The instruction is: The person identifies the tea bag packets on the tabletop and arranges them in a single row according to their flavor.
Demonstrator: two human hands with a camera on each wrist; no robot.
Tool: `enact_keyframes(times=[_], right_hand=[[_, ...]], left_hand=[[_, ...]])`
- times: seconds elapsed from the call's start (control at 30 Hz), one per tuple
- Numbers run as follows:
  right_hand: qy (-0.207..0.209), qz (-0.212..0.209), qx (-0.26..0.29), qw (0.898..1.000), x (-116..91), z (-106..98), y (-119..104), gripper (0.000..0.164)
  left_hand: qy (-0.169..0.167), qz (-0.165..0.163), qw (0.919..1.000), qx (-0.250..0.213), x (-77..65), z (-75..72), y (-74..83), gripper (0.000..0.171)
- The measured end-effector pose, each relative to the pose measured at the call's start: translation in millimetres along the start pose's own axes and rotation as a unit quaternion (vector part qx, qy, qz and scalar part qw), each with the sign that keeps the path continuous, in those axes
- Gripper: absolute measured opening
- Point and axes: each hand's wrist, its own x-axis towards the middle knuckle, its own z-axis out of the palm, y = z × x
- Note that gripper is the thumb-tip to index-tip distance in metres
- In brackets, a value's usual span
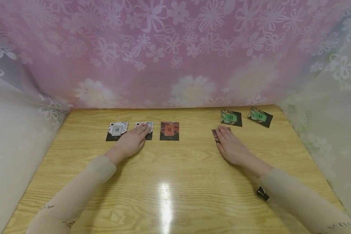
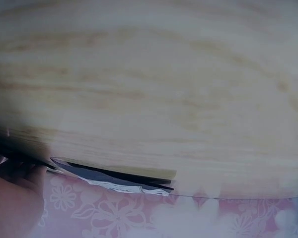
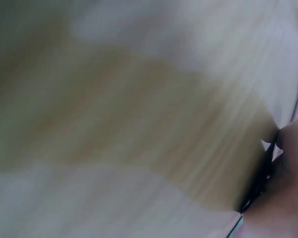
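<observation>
My left hand lies with straight fingers on a flat black-and-white sachet, covering much of it. Just left of that hand is a matching black-and-white sachet; to its right lies a red-and-black sachet. Across the table, my right hand rests with extended fingers on another dark red sachet, mostly hidden beneath it. In the left wrist view a sachet appears edge-on beside the hand. The right wrist view catches only a dark edge under the hand.
Two green-and-black sachets, one upper middle-right and one farther right, lie near the table's back edge. A small black object is partly covered by the right sleeve. Flowered cloth hangs behind the wooden table and along both sides.
</observation>
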Motion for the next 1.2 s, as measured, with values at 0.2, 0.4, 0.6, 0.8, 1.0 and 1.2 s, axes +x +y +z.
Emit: enact_keyframes(times=[0.2,0.4,0.6,0.8,1.0,1.2], right_hand=[[-0.017,0.020,-0.009,1.000,23.3,-2.1,-26.1,0.064],[-0.034,0.031,-0.016,0.999,44.6,-0.5,-46.5,0.064],[-0.059,0.050,-0.010,0.997,63.4,6.5,-57.8,0.066],[-0.071,0.080,0.003,0.994,76.7,9.1,-73.2,0.068],[-0.066,0.097,0.022,0.993,85.7,10.1,-86.2,0.068],[-0.057,0.105,0.029,0.992,92.0,10.1,-93.4,0.068]], left_hand=[[-0.001,-0.004,1.0000,0.002,0.0,0.4,0.9,0.057],[0.002,-0.003,1.0000,0.001,-0.5,0.1,0.5,0.057],[0.004,-0.002,1.0000,-0.002,0.0,-0.6,0.6,0.057],[0.005,0.000,1.0000,-0.002,-0.9,-2.1,1.2,0.057],[0.007,0.001,1.0000,-0.006,-2.1,-2.9,1.2,0.057],[0.019,0.006,0.9998,0.002,-1.4,-0.6,0.6,0.056]])
